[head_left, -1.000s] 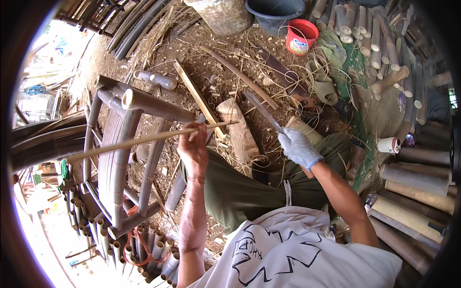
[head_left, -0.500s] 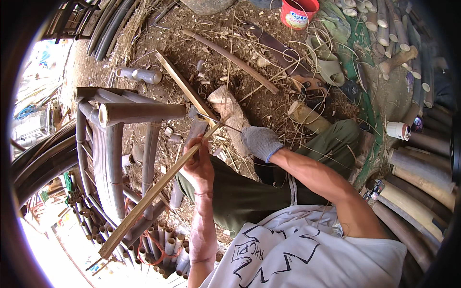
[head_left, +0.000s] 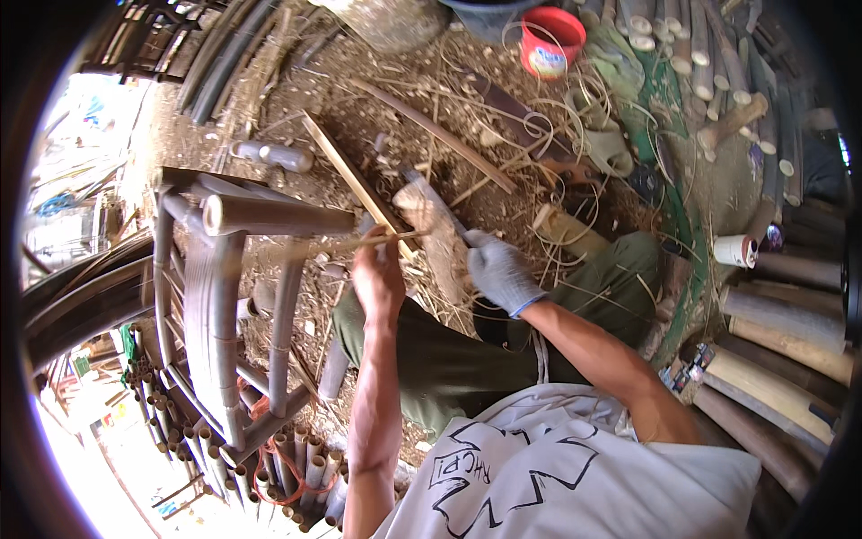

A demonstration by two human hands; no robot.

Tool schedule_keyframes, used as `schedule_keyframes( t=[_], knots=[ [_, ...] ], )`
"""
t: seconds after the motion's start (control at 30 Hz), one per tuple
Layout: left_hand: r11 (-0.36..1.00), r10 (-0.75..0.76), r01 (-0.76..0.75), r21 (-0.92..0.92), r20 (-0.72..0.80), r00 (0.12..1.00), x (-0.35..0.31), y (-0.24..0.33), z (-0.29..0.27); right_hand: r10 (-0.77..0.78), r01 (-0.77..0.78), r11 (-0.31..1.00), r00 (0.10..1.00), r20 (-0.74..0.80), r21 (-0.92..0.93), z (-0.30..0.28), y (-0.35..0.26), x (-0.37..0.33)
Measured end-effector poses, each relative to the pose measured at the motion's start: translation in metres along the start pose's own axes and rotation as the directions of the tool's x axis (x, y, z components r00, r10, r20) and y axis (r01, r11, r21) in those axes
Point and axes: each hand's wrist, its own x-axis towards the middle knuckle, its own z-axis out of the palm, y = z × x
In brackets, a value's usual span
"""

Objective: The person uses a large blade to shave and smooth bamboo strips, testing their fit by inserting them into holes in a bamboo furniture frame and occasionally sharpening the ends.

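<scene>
Bare left hand grasps a bamboo strip beside the chopping block; gloved right hand clenches what looks like a knife, trimming apparently unfinished.

We see our bare left hand closed around a thin bamboo strip that runs leftward across a bamboo frame. Our gloved right hand grips a knife, its blade meeting the strip's end above a wooden block. A red bucket stands well beyond on the shaving-strewn ground, and cut bamboo poles lie at the right.
</scene>
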Motion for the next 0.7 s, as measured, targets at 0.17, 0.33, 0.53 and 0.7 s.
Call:
schedule_keyframes(
  t=[0.17, 0.33, 0.53, 0.7],
  knots=[
    [0.968, 0.193, -0.203, 0.150, 0.076, 0.978, 0.054, 0.066, 0.000, 0.017, -0.044, 0.973, 0.993, -0.118, -0.228, -0.100, -0.028, 0.018],
    [0.816, 0.247, -0.130, -0.564, 0.137, 0.959, -0.002, 0.106, -0.007, -0.046, 0.048, 0.999, 0.967, -0.249, 0.004, -0.187, -0.083, 0.031],
    [0.561, -0.017, 0.312, -0.767, 0.366, 0.931, -0.103, 0.129, -0.050, -0.518, 0.480, 0.811, 0.855, -0.029, -0.334, -0.199, -0.137, 0.019],
    [0.728, -0.046, 0.210, -0.653, 0.260, 0.965, -0.138, 0.118, -0.076, -0.483, 0.551, 0.775, 0.833, 0.271, -0.309, -0.162, -0.171, -0.020]
  ],
)
